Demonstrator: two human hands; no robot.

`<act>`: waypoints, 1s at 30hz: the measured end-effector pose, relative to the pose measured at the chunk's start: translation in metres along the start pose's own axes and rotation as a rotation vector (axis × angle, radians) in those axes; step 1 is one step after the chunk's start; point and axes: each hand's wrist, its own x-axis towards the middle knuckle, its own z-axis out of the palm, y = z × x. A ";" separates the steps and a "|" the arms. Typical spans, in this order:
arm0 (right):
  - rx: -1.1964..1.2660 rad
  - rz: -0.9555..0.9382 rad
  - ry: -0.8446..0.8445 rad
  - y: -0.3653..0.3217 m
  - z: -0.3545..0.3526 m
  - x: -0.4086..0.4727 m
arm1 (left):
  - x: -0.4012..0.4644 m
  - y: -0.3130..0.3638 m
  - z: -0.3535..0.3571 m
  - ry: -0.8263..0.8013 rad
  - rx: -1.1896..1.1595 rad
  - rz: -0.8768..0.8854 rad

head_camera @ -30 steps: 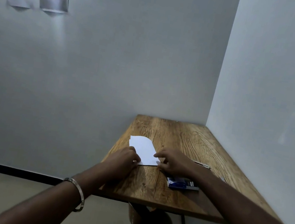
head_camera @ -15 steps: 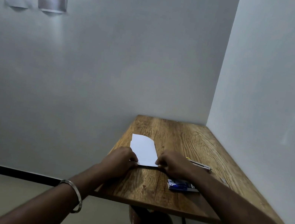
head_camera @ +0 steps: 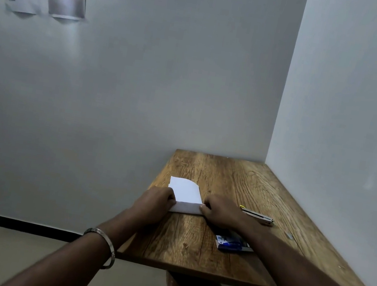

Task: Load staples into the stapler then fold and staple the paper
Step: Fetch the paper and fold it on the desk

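Both hands, left hand point(head_camera: 156, 202) & right hand point(head_camera: 218, 211), pinch white paper point(head_camera: 184, 189), near edge folded up.

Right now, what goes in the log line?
step: folding | left hand and right hand: pinching paper near edge | stapler: untouched on table

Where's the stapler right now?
In the head view the stapler lies flat on the wooden table, just right of the right hand and beyond the blue staple box, on the side nearest the right wall.
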 end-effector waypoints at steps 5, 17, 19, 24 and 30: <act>0.026 0.053 -0.029 0.003 0.001 0.012 | 0.005 0.000 0.005 -0.037 0.025 -0.022; 0.033 0.128 -0.044 0.013 0.007 0.030 | 0.012 -0.008 0.013 -0.075 0.012 -0.052; 0.037 0.118 -0.038 0.014 0.006 0.029 | 0.013 -0.008 0.013 -0.085 0.018 -0.050; -0.023 -0.019 0.039 0.016 0.012 0.025 | 0.011 -0.005 0.016 -0.065 0.037 -0.037; -0.047 -0.126 0.145 0.018 0.017 0.023 | 0.005 -0.006 0.018 0.012 0.078 0.028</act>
